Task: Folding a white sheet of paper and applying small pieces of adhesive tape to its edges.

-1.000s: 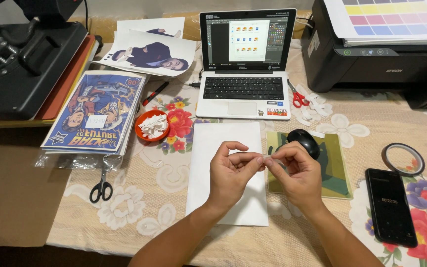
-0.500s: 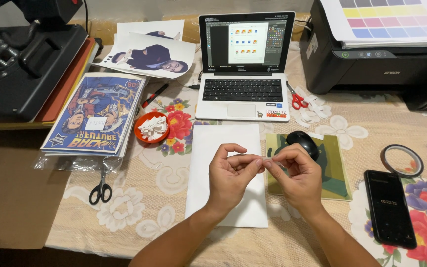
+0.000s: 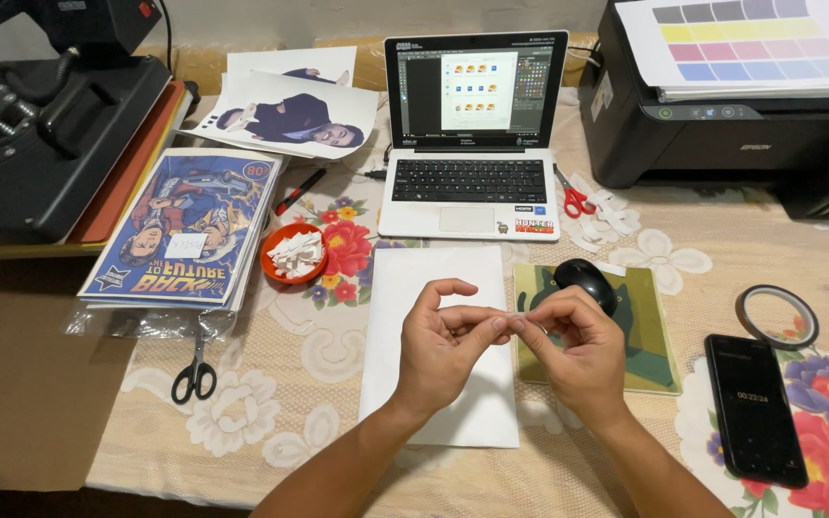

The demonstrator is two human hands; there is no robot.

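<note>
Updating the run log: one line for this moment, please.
left hand: pinching small piece | right hand: pinching same piece | below: white sheet | mouse on pad beside

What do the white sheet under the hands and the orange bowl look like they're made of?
The sheet looks like matte paper: thin, flat, crisp-edged, no shine. The bowl is probably plastic: even bright orange and a thin rim, though glazed ceramic can't be ruled out. It holds white scraps.

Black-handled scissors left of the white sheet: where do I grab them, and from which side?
Take the black scissors by the handle loops, which point toward the near table edge, coming from that near side. They lie flat and closed, blades pointing away under the clear sleeve, so the blade end is partly covered.
</note>
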